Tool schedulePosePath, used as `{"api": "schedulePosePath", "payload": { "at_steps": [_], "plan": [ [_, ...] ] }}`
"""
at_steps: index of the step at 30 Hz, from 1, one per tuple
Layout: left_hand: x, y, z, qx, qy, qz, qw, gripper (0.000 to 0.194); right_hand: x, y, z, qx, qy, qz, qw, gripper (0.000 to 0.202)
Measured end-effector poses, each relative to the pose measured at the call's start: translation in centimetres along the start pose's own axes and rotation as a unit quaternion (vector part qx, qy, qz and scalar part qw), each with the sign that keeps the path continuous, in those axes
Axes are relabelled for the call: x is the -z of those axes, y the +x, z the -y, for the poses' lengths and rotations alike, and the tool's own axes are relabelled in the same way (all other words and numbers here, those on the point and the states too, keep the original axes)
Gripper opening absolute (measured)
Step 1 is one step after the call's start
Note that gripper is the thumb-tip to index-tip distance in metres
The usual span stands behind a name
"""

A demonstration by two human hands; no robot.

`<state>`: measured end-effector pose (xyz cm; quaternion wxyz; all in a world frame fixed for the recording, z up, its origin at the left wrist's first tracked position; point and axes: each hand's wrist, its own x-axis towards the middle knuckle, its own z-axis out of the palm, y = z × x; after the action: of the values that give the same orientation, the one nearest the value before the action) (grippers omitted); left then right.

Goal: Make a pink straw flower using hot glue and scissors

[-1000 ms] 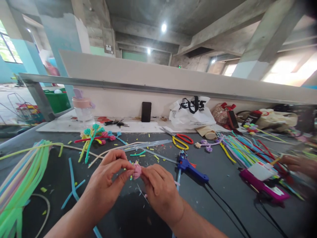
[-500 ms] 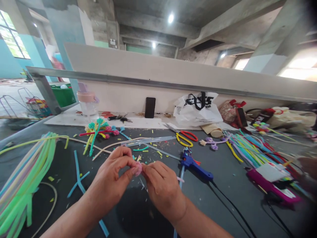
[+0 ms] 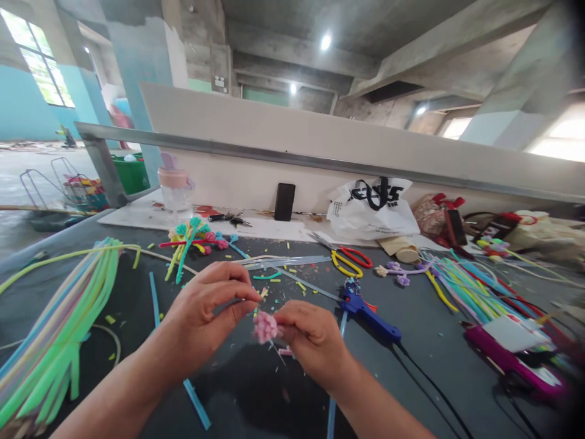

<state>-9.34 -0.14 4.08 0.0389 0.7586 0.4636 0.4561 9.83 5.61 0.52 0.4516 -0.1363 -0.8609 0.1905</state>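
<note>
A small fluffy pink pipe-cleaner flower (image 3: 265, 327) hangs over the middle of the dark table, pinched between the thumb and fingers of my right hand (image 3: 315, 341). Just to its upper left, my left hand (image 3: 210, 311) is apart from the flower. Its thumb and fingertips are pinched together, and whatever may be between them is too small to make out. A blue glue gun (image 3: 370, 316) lies right of my right hand, beside a pale blue strip. Beyond the hands lie yellow-and-red-handled scissors (image 3: 346, 261) and scattered yellow-green scraps (image 3: 300, 286).
At left lies a bundle of pastel pipe cleaners (image 3: 86, 317); behind it are finished colourful stems (image 3: 192, 235). A bottle (image 3: 174, 192), a phone (image 3: 284, 202) and a white bag (image 3: 372, 210) line the back. At right are more pipe cleaners (image 3: 461, 283) and a magenta glue gun (image 3: 507, 360).
My left fingers have come off the pink flower and sit up and left of it. The flower shows fully now in my right hand. The camera view has shifted slightly.
</note>
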Motion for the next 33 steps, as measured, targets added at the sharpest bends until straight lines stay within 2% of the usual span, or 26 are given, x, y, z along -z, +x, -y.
{"api": "schedulePosePath", "payload": {
  "at_steps": [4,9,14,19,27,33],
  "plan": [
    [0.1,0.1,-0.2,-0.019,-0.040,0.080,0.996,0.012,0.3,0.4,0.4,-0.047,0.064,0.054,0.995,0.034],
    [0.5,0.4,-0.4,-0.001,-0.109,0.170,0.979,0.016,0.5,0.4,0.4,-0.103,0.134,0.103,0.980,0.041],
    [0.7,0.5,-0.3,0.015,-0.141,0.228,0.963,0.018,0.5,0.2,-0.2,-0.141,0.201,0.151,0.958,0.042],
    [0.8,0.3,-0.6,0.038,-0.144,0.250,0.957,0.020,0.7,0.1,-0.5,-0.139,0.261,0.171,0.940,0.039],
    [0.9,0.3,-0.5,0.060,-0.198,0.278,0.938,0.015,0.8,0.3,-0.4,-0.125,0.268,0.199,0.934,0.033],
    [0.7,0.1,-0.4,0.084,-0.187,0.283,0.937,0.015,0.9,0.1,-0.7,-0.154,0.293,0.206,0.921,0.032]
  ]
}}
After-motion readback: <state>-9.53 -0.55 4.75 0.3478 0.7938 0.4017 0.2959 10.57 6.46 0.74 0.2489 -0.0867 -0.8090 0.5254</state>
